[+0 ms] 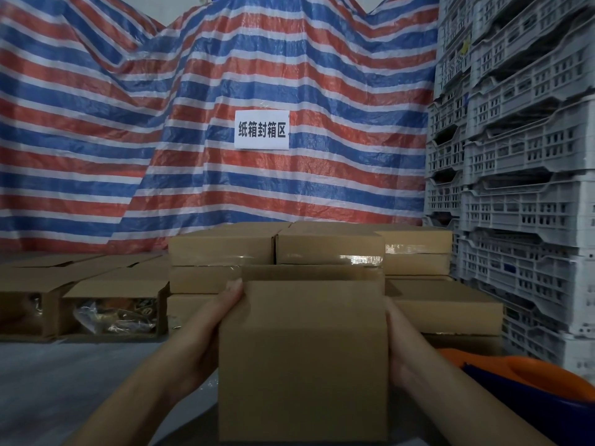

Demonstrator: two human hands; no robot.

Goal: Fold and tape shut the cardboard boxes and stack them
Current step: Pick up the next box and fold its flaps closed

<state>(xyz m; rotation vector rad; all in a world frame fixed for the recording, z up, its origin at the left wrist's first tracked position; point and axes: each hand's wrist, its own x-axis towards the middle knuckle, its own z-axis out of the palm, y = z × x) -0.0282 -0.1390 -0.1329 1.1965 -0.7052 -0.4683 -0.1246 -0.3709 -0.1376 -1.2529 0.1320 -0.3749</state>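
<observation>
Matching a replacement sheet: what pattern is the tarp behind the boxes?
Red, blue and white stripes on the tarp, clearest in the head view.

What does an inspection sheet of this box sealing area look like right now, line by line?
Surface: grey work surface, dim.
Job's things: plain brown cardboard box held up between both hands; stack of taped brown cardboard boxes behind it; open brown cartons with wrapped goods on the left.
Clutter: orange and blue plastic object at lower right, kind unclear.
Grippers: left hand on the box's left side, right hand on its right side.
Cables: nothing seen.
Surroundings: red, white and blue striped tarpaulin with a white paper sign; stacked grey plastic crates on the right.
</observation>
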